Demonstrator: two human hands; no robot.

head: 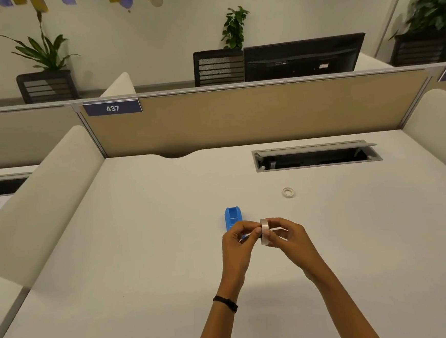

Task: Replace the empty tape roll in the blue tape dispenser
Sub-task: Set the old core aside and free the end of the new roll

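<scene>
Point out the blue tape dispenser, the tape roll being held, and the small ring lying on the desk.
blue tape dispenser [232, 217], head view, upper body.
tape roll [264, 231], head view, outer band.
small ring [288, 192], head view, rim.

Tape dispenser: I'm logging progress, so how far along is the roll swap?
Done: a small empty core lies on the desk, apart from the blue dispenser. In hand: the right hand holds the new tape roll while the left hand picks at it. Left: seating the roll in the dispenser.
</scene>
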